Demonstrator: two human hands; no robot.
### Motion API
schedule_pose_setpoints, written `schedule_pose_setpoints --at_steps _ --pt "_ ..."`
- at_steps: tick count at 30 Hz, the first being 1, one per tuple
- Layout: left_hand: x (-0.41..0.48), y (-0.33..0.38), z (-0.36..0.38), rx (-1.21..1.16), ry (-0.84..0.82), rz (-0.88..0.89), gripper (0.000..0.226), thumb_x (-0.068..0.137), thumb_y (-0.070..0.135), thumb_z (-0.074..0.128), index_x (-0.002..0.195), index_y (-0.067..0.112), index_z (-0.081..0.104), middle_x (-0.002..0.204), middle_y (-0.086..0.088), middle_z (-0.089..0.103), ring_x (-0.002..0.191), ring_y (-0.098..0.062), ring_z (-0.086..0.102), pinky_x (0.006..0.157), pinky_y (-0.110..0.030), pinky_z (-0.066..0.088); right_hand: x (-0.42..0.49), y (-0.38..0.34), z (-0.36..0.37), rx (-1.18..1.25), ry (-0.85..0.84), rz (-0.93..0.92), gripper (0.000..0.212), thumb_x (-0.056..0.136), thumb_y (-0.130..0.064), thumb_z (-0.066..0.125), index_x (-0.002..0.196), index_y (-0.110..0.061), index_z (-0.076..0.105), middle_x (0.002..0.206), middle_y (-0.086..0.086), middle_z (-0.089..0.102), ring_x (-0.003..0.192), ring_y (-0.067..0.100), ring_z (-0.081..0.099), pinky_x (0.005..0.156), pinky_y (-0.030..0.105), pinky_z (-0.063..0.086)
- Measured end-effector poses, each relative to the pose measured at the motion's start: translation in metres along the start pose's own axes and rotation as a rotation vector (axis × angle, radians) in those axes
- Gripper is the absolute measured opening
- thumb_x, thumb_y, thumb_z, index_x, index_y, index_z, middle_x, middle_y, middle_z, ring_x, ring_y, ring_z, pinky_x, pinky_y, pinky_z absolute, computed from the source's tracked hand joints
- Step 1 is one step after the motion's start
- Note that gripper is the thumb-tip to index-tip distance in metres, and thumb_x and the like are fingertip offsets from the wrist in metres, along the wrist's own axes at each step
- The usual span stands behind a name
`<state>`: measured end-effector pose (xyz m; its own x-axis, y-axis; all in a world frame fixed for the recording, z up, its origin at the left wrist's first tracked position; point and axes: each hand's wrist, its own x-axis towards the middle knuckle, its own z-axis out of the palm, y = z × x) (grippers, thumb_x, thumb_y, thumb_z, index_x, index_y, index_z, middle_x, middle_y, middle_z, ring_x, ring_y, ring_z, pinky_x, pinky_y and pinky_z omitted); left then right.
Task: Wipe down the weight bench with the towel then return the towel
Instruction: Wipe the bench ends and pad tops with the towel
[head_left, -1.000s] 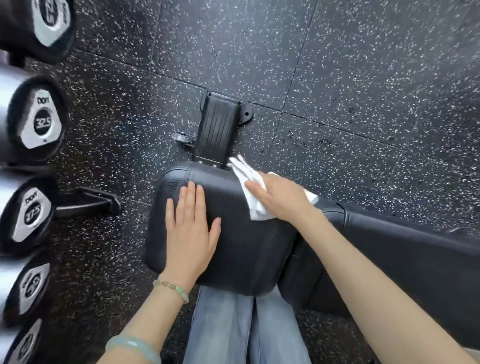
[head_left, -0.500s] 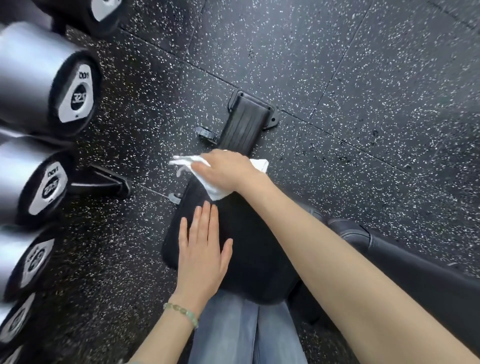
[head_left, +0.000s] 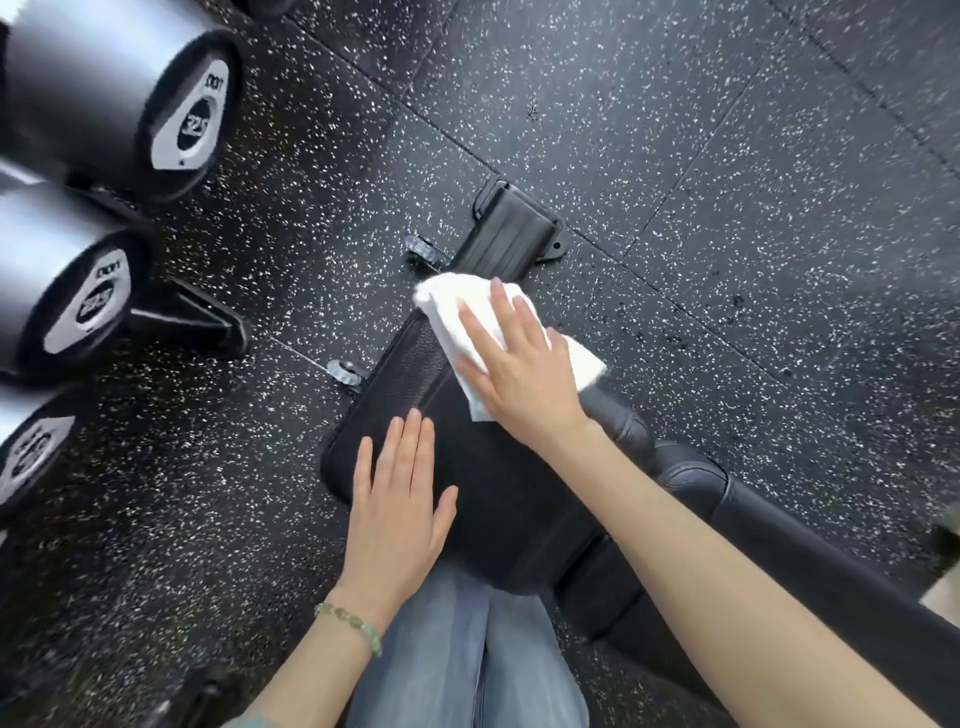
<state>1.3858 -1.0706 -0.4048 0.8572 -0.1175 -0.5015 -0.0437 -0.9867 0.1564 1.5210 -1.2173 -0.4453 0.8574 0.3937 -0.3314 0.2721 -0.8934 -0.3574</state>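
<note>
A black padded weight bench (head_left: 498, 499) runs from the middle of the view toward the lower right. Its seat pad is nearest to me, above my jeans. A white towel (head_left: 457, 304) lies folded on the far end of the seat pad. My right hand (head_left: 514, 369) presses flat on the towel with fingers straight and spread. My left hand (head_left: 400, 499) rests flat on the near left part of the seat pad, fingers straight.
Large dumbbells (head_left: 130, 98) lie on a rack along the left edge, and a rack foot (head_left: 192, 317) juts out toward the bench. The bench's front foot (head_left: 511, 234) and small wheels (head_left: 345, 371) sit on black speckled rubber floor (head_left: 727, 156).
My right hand slid the towel left along the pad's far edge, then back toward the middle, and now lies flatter. My left hand stayed on the pad. The camera shifted.
</note>
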Motion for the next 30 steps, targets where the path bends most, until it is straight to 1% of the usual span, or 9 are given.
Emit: schedule_pose_setpoints --at_steps 4,6,9,13,16,19,23,27,30 --pt "-0.009 -0.001 0.007 0.02 0.008 -0.022 0.066 0.094 0.038 0.034 0.146 -0.001 0.027 0.154 -0.018 0.027 0.142 -0.029 0.022 0.115 -0.051 0.017 0.028 -0.046 0.006 -0.172 -0.092 -0.095 0.054 0.096 -0.052 0.034 0.147 -0.036 0.025 0.157 0.009 0.018 0.142 0.037 0.018 0.102 0.065 0.026" --pt "-0.013 0.0 0.01 0.026 0.015 -0.036 0.066 0.093 0.038 0.035 0.146 -0.001 0.028 0.153 -0.018 0.028 0.142 -0.029 0.023 0.116 -0.05 0.016 0.014 -0.046 0.008 -0.217 -0.062 -0.149 0.055 0.094 -0.05 0.042 0.146 -0.036 0.029 0.156 0.009 0.021 0.142 0.037 0.018 0.104 0.068 0.02" --pt "-0.019 0.004 0.013 0.016 0.013 -0.029 0.066 0.093 0.038 0.035 0.146 -0.001 0.028 0.153 -0.017 0.028 0.142 -0.029 0.024 0.116 -0.049 0.015 -0.029 -0.016 0.015 -0.265 0.016 -0.199 0.057 0.09 -0.046 0.044 0.144 -0.034 0.034 0.154 0.009 0.028 0.14 0.036 0.025 0.102 0.068 0.022" --pt "-0.024 0.009 0.016 -0.02 0.002 -0.017 0.066 0.094 0.039 0.033 0.147 0.0 0.027 0.154 -0.016 0.027 0.143 -0.028 0.024 0.115 -0.051 0.018 -0.082 0.027 0.013 -0.274 0.032 -0.103 0.056 0.094 -0.046 0.042 0.146 -0.032 0.029 0.154 0.011 0.026 0.139 0.037 0.028 0.099 0.065 0.03" --pt "-0.02 0.011 0.017 -0.014 0.012 -0.008 0.066 0.094 0.039 0.033 0.147 0.0 0.028 0.154 -0.016 0.027 0.143 -0.029 0.025 0.114 -0.051 0.02 -0.057 0.023 0.006 -0.23 0.02 -0.052 0.051 0.096 -0.05 0.034 0.143 -0.032 0.03 0.152 0.013 0.031 0.133 0.039 0.036 0.092 0.063 0.037" --pt "-0.014 0.012 0.017 -0.012 0.028 -0.01 0.067 0.093 0.038 0.036 0.147 -0.001 0.028 0.154 -0.016 0.028 0.142 -0.029 0.026 0.115 -0.051 0.019 -0.002 -0.005 0.005 -0.168 -0.014 -0.059 0.053 0.095 -0.054 0.026 0.145 -0.036 0.029 0.153 0.013 0.027 0.133 0.038 0.033 0.093 0.067 0.034" --pt "-0.01 0.011 0.019 0.025 0.038 -0.004 0.067 0.092 0.037 0.037 0.146 -0.002 0.029 0.154 -0.017 0.028 0.142 -0.029 0.026 0.115 -0.051 0.02 0.015 -0.022 0.008 -0.186 0.002 -0.077 0.054 0.093 -0.056 0.026 0.143 -0.039 0.033 0.152 0.012 0.03 0.132 0.041 0.034 0.085 0.062 0.042" --pt "-0.012 0.012 0.02 0.035 0.05 0.001 0.068 0.093 0.036 0.042 0.147 -0.001 0.026 0.155 -0.016 0.025 0.143 -0.028 0.023 0.116 -0.05 0.016 -0.03 -0.003 0.018 -0.228 0.094 -0.125 0.054 0.094 -0.055 0.035 0.146 -0.038 0.028 0.155 0.012 0.024 0.139 0.042 0.023 0.096 0.075 0.021" --pt "-0.013 0.013 0.021 0.038 0.064 0.003 0.066 0.095 0.035 0.045 0.147 -0.002 0.027 0.154 -0.017 0.027 0.143 -0.029 0.024 0.116 -0.05 0.015 -0.084 0.014 0.034 -0.269 0.123 -0.122 0.057 0.094 -0.055 0.039 0.147 -0.038 0.025 0.156 0.009 0.021 0.142 0.04 0.018 0.099 0.076 0.014"
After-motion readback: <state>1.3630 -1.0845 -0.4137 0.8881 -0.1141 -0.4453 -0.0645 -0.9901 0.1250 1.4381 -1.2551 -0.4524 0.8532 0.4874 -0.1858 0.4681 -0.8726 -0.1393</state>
